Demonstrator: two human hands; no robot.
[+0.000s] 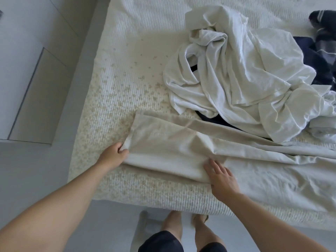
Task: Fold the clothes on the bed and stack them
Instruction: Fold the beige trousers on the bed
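**Head view: soft beige cloth, half folded at the bed's near edge**

Head view shows our left hand (116, 151) pinching the left end of the beige cloth (163, 151), fingers curled round its hem near the bed's (109, 99) near left corner. Further right, our right hand (221, 176) lies spread and flat on the cloth's near fold, pressing it down. We judge the cloth light, limp and prone to creasing, so it is best taken by hems and corners. Beyond it, toward the right edge, a crumpled white heap (236, 73) waits over dark clothes (320, 66).
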